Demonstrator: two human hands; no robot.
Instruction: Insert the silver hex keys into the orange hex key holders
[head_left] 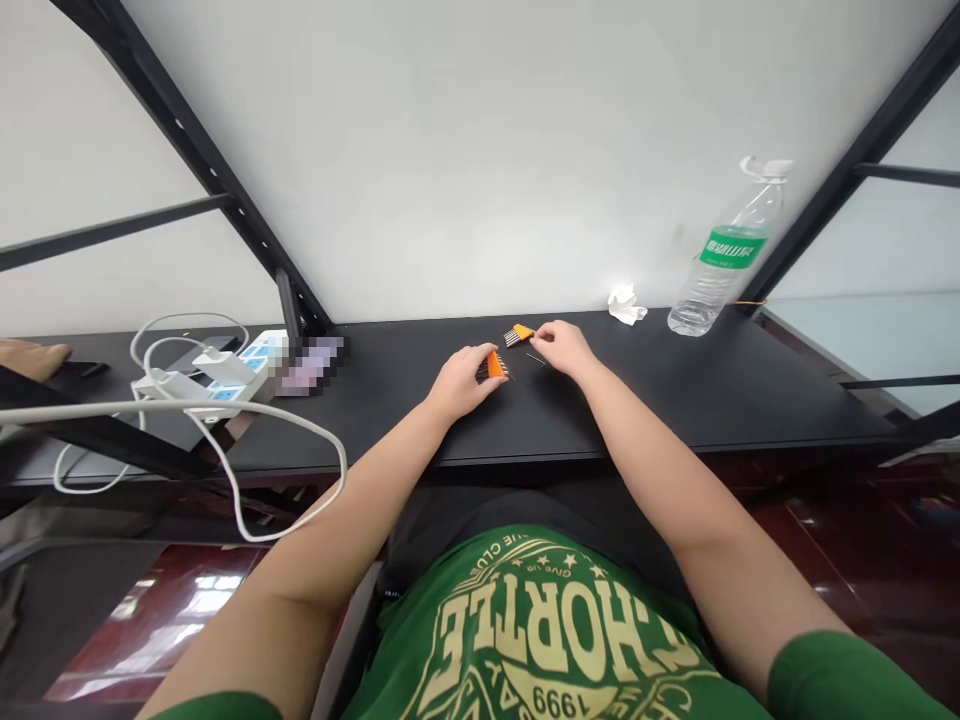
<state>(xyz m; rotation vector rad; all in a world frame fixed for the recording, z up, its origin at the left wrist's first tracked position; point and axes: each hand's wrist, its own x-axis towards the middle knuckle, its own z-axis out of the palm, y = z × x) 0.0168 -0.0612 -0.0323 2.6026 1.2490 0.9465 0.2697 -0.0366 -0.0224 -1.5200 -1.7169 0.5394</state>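
My left hand [461, 378] rests on the black table [675, 400] with its fingers closed round a small orange holder of dark metal keys [495, 366]. My right hand [564, 345] lies just to the right, its fingertips pinched near a second orange holder [520, 333] with thin metal pieces fanned out. A thin dark rod [535, 359] lies on the table between the two hands; whether my right fingers touch it I cannot tell.
A clear water bottle with a green label [726, 258] stands at the back right, with a crumpled white tissue [625, 304] beside it. A white power strip [214, 378] with looping white cables [247, 470] sits at the left. Black shelf struts rise on both sides.
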